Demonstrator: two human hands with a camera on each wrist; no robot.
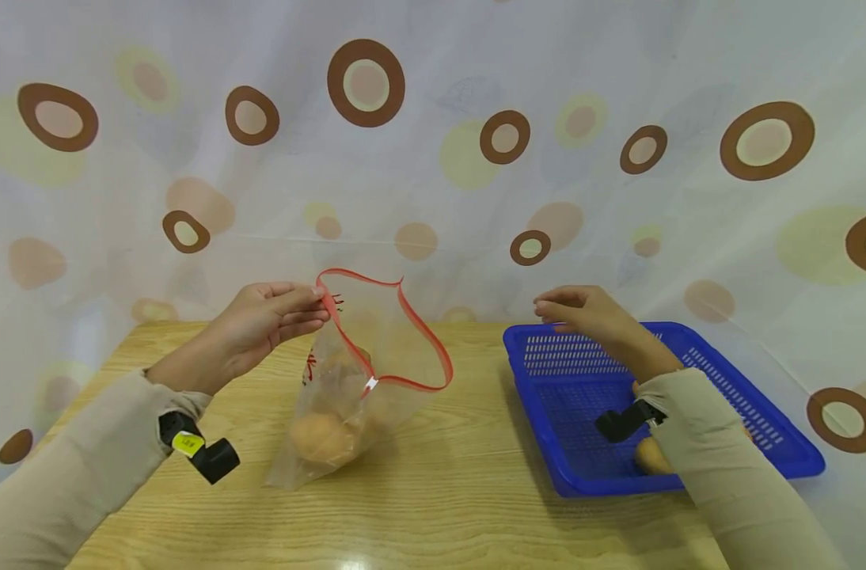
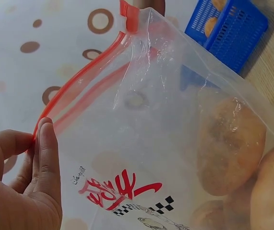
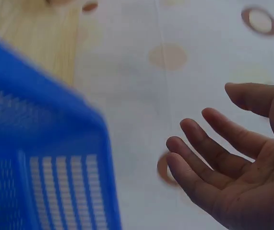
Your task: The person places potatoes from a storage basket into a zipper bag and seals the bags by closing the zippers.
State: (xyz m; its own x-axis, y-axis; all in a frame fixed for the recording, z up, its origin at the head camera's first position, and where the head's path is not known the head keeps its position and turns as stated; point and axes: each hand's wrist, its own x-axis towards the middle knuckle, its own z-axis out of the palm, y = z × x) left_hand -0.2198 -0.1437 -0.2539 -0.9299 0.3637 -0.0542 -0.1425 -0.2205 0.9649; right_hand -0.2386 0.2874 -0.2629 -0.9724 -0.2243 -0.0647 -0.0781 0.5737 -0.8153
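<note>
Fingers [image 2: 48,158] of the left hand [image 1: 258,324] pinch the red zip rim of the clear bag [image 1: 355,372], holding it open at the tabletop's [image 1: 433,491] centre, potatoes [image 2: 230,143] inside. At three o'clock, the right hand [image 1: 590,313] hovers loosely spread and empty above the blue basket [image 1: 761,427].

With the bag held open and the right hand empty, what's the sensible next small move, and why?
Probably lower the right hand into the blue basket for the potato lying there. That hand hangs open above the basket, while the left hand pinches the zip bag by its red rim, mouth open, potatoes already inside.
</note>
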